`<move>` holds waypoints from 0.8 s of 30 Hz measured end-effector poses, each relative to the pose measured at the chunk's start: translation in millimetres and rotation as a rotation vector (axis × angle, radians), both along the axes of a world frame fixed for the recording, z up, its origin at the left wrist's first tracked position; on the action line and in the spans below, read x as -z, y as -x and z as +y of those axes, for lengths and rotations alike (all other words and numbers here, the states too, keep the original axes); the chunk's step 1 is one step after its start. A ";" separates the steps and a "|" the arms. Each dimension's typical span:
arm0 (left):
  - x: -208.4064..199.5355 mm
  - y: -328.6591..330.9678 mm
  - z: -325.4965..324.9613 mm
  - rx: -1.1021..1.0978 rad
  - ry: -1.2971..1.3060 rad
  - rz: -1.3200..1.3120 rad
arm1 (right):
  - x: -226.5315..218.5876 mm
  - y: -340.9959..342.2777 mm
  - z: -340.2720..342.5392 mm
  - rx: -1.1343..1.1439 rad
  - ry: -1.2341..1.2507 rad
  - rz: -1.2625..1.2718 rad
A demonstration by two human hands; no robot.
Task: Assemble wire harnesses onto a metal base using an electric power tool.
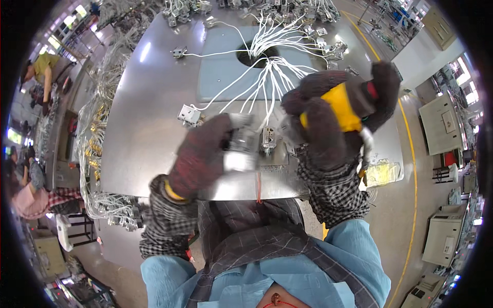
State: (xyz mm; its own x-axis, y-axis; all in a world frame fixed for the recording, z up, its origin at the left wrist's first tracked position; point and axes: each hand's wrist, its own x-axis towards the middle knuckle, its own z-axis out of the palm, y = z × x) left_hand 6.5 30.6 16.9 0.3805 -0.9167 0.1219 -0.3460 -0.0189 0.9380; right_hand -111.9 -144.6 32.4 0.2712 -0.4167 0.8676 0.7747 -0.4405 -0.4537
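My left hand (201, 154), in a dark knitted glove, grips a small grey metal connector block (240, 149) just above the near edge of the steel worktable (149, 123). My right hand (336, 115), gloved the same way, is closed around a yellow-handled tool (343, 110) whose metal tip (366, 146) points down. Between both hands a small white connector (268, 138) stands on a little plate. A bundle of white wires (267, 72) fans out from a round hole in the table toward the hands.
Another white connector (190, 115) lies left of my left hand. More connectors and wire ends (287, 10) crowd the table's far edge. Wire harnesses (110, 205) hang off the left side. Other people (38, 72) work at the far left. Machines (444, 233) stand at the right.
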 end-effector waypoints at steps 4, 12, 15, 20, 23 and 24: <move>-0.7 25.4 -32.2 -0.017 0.002 -0.302 | -23.2 15.3 -13.7 0.011 -0.413 -0.074; 13.8 -8.9 -27.0 -0.148 0.298 -0.822 | -23.3 21.1 -16.5 -0.180 -0.574 0.046; 8.9 6.1 -33.0 -0.136 0.016 -0.728 | -15.4 12.6 -17.2 -0.164 -0.276 -0.083; 16.9 6.0 -44.9 -0.117 0.269 -0.788 | -21.9 18.8 -22.2 -0.002 -0.251 -0.076; 17.9 20.6 -75.2 0.053 0.178 -0.859 | -21.4 23.6 -27.7 -0.062 -0.298 -0.149; 15.1 22.4 -79.6 0.040 0.169 -0.870 | -22.5 21.5 -28.1 -0.071 -0.297 -0.143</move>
